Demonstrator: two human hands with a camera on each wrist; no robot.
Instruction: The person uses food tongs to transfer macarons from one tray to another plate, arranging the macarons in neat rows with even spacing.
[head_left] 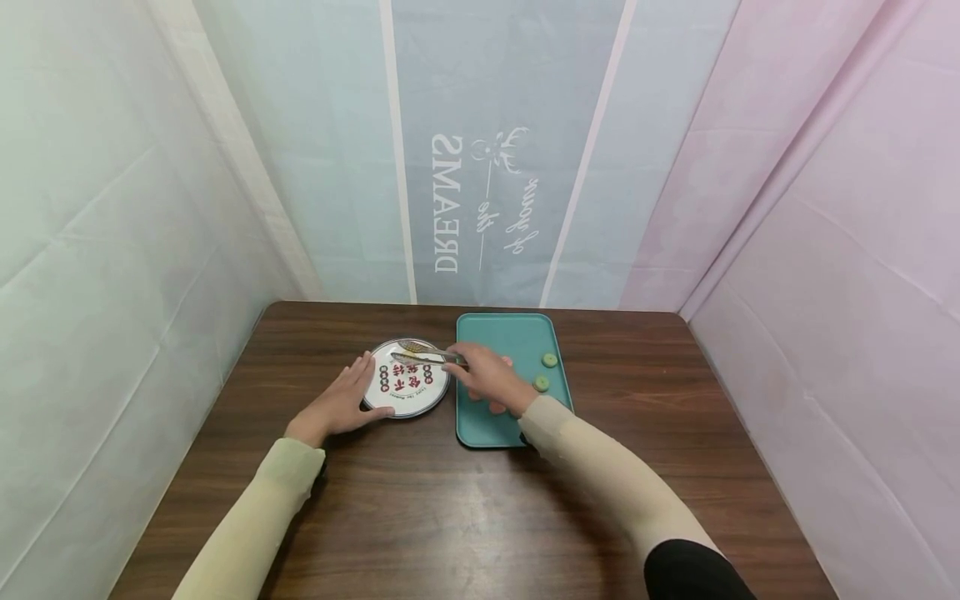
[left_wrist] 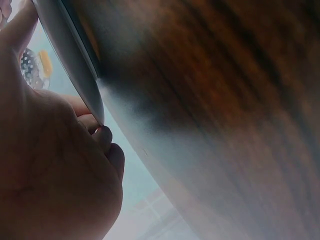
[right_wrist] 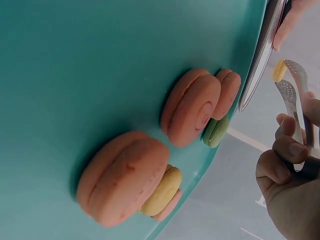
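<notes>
My right hand (head_left: 491, 375) grips metal tongs (head_left: 427, 353) with perforated tips, reaching left across the tray. Between the tips sits a yellow macaron (right_wrist: 279, 71), held over the white plate (head_left: 408, 402) with red lettering. At the plate's left side, my left hand (head_left: 341, 402) rests with fingers along the rim and thumb stretched along the near edge. Its fingertips touch the rim in the left wrist view. On the teal tray (head_left: 495, 431) lie pink macarons (right_wrist: 195, 107), a yellow macaron (right_wrist: 162, 192) and green macarons (head_left: 542, 383). My right hand hides part of the tray.
The plate and tray stand side by side toward the back of the brown wooden table (head_left: 420, 517). A printed curtain (head_left: 517, 83) hangs behind the table's far edge, and pale cloth walls (head_left: 847, 333) flank both sides.
</notes>
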